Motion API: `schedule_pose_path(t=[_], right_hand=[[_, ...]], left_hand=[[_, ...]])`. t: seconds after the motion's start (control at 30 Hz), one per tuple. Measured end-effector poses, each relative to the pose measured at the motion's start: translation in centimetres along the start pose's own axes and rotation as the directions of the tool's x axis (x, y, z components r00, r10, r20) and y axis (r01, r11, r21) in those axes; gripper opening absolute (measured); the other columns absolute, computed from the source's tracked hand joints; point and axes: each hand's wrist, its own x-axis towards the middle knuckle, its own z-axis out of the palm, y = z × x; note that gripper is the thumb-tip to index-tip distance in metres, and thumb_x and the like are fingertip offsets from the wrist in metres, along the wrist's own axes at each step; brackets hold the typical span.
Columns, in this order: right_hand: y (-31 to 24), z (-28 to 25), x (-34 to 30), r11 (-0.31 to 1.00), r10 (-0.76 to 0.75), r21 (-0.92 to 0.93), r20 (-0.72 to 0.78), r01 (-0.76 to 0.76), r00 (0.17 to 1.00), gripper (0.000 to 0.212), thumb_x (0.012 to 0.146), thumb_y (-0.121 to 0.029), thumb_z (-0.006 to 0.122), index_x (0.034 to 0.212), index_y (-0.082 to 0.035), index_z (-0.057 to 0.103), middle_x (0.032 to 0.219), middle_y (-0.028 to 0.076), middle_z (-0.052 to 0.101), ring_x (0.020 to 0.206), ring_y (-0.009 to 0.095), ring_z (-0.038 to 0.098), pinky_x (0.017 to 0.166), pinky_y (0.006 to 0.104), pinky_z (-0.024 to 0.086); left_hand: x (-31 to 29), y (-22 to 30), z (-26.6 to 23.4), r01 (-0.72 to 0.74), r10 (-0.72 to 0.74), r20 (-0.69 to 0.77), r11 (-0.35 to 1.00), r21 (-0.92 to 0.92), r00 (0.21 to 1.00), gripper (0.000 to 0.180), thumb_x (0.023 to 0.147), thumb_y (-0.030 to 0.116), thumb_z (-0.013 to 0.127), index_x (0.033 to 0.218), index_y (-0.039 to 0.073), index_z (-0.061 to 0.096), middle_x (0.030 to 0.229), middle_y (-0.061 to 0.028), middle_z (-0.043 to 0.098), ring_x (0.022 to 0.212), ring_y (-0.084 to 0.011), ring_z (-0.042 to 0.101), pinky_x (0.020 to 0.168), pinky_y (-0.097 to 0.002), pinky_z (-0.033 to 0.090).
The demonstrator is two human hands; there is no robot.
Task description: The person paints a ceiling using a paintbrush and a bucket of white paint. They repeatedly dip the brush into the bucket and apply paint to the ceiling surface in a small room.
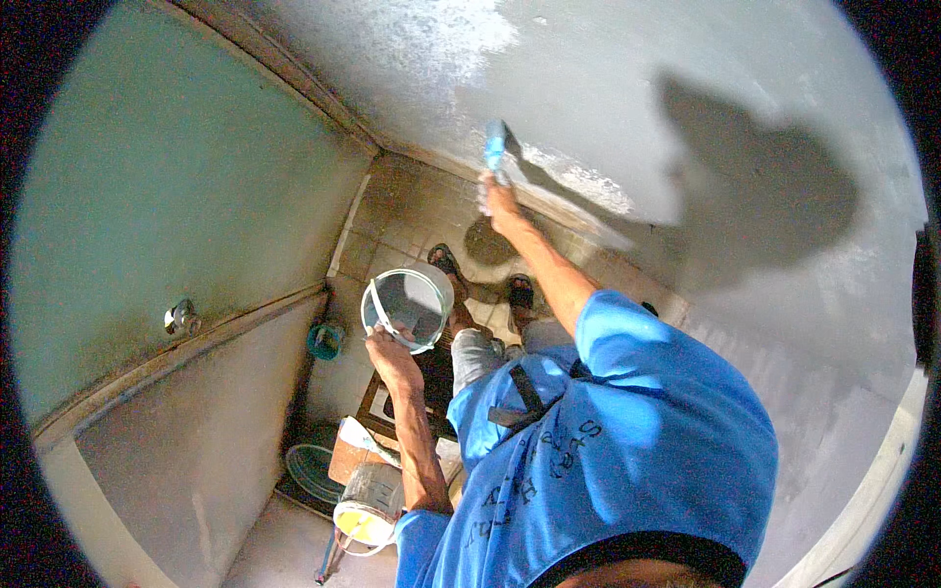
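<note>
My right hand (499,196) reaches up and ahead, closed around the handle of a blue paintbrush (495,143). The brush is at the grey-white wall (578,69), above its lower edge; whether the bristles touch it I cannot tell. Below that spot a rough white patch (586,181) shows on the wall. My left hand (394,355) grips the near rim of a pale plastic bucket (442,286) with a white handle. The bucket is held tilted over the floor, its open top toward me. What it contains is hard to make out.
Near my left elbow stands another bucket (377,487), yellowish inside, close to a white scraper-like tool (359,432). Against the left wall are a teal container (324,340) and a round basin (312,472). A metal tap (182,317) sticks out of the green wall (186,186).
</note>
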Motion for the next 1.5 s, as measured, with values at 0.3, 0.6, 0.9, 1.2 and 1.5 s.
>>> schedule_pose_path(t=[0.3,0.6,0.9,1.2,1.5], right_hand=[[-1.4,-14.7,-5.0,0.972,-0.229,-0.008,-0.22,0.233,0.948,0.018,0.095,-0.026,0.054,0.102,-0.01,0.05,0.063,-0.003,0.043,0.049,0.007,0.04,0.042,0.0225,0.034],[-2.0,-9.7,-5.7,0.929,-0.034,0.309,-0.477,0.204,0.878,0.023,0.097,-0.028,0.048,0.111,-0.01,0.043,0.08,0.006,0.054,0.066,0.018,0.056,0.054,0.0337,0.053],[-3.3,3.6,2.4,0.943,0.062,0.331,-0.244,0.023,0.968,0.025,0.097,-0.03,0.047,0.113,-0.015,0.035,0.083,0.005,0.052,0.065,0.021,0.056,0.055,0.0441,0.055],[-0.7,-8.0,-3.9,0.999,-0.051,-0.011,-0.095,0.05,0.994,0.026,0.094,-0.04,0.053,0.099,-0.015,0.052,0.068,-0.005,0.047,0.052,0.007,0.04,0.042,0.023,0.035],[-0.4,-21.6,-7.9,0.941,-0.16,0.203,-0.44,0.271,0.884,0.019,0.093,-0.029,0.056,0.087,-0.011,0.055,0.061,-0.004,0.043,0.049,0.007,0.039,0.04,0.0223,0.03]], left_hand=[[-0.8,1.6,1.0,0.068,-0.068,-0.031,0.998,-0.008,0.997,0.03,0.096,0.031,0.031,0.099,0.007,0.048,0.082,-0.005,0.055,0.072,-0.0184,0.05,0.07,-0.0335,0.041],[-0.4,2.1,0.1,0.125,-0.121,0.065,0.991,-0.058,0.991,0.03,0.097,0.031,0.03,0.092,0.008,0.049,0.081,-0.0039,0.054,0.072,-0.0181,0.048,0.072,-0.0329,0.04],[-0.7,2.2,-0.1,0.063,-0.06,0.11,0.998,-0.022,0.992,0.026,0.096,0.031,0.034,0.099,0.009,0.048,0.092,-0.0038,0.054,0.081,-0.0184,0.052,0.072,-0.0333,0.042],[0.2,0.6,-1.7,0.07,-0.068,0.161,0.998,-0.006,0.985,0.037,0.096,0.038,0.035,0.107,0.005,0.047,0.098,-0.0074,0.055,0.091,-0.0211,0.054,0.085,-0.0366,0.044],[-0.8,2.0,-0.4,0.039,-0.051,0.131,0.995,0.095,0.99,0.03,0.096,0.034,0.036,0.097,0.006,0.048,0.087,-0.0058,0.055,0.08,-0.0185,0.052,0.072,-0.0344,0.043]])
